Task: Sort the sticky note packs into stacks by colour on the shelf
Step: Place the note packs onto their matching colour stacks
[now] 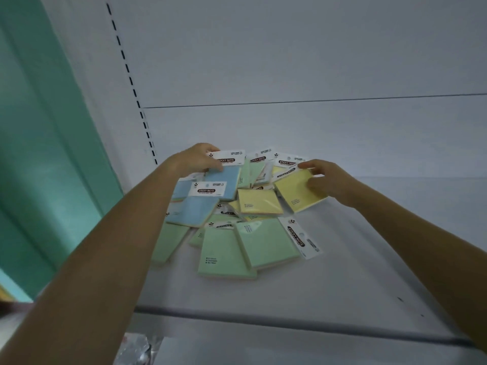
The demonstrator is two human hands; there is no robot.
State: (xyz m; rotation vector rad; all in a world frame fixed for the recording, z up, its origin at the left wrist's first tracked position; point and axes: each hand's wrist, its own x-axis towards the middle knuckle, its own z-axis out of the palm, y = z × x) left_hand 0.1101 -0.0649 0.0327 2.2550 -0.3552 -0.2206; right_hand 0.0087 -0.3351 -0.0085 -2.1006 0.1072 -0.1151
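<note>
A mixed heap of sticky note packs lies on the white shelf (355,272). My left hand (196,159) grips the top corner of a blue pack (224,180) at the heap's far left, above another blue pack (192,209). My right hand (325,180) holds a yellow pack (295,191) at the heap's right side, thumb on top and fingers at its edge. A second yellow pack (259,202) lies in the middle. Green packs (226,252) (266,241) lie nearest me, one more (168,242) partly under my left forearm.
The shelf's white back panel (290,61) rises behind the heap. A slotted upright (131,83) runs down the left, beside a teal wall (39,127). The shelf's front rail (263,317) crosses below the packs. Something in clear plastic (137,349) sits under the shelf.
</note>
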